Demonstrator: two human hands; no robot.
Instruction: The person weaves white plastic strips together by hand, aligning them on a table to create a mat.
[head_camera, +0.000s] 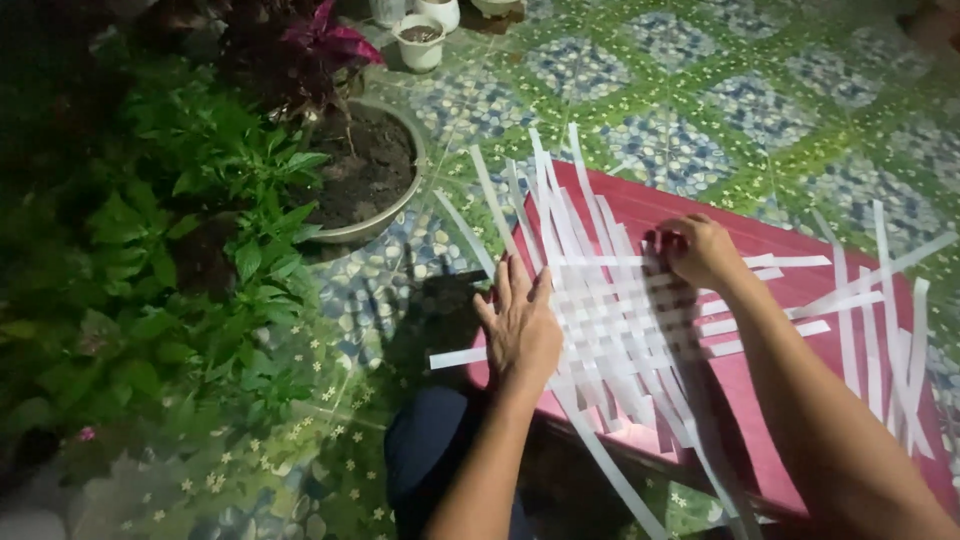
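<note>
Weaving white strips (610, 310) flat on the red surface (770, 300).

Best done by pinning the woven part still while seating each crossing strip snug. The left hand (522, 325) lies open, palm down, on the weave's left edge; the right hand (703, 250) is curled, fingertips pinching a strip at the upper right.

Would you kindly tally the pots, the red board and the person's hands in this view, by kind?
Pots: 4, namely the large soil-filled pot, a small white pot and two more cut by the top edge
Red board: 1
Hands: 2, left hand and right hand, both on the woven white strips
Total: 7
</note>
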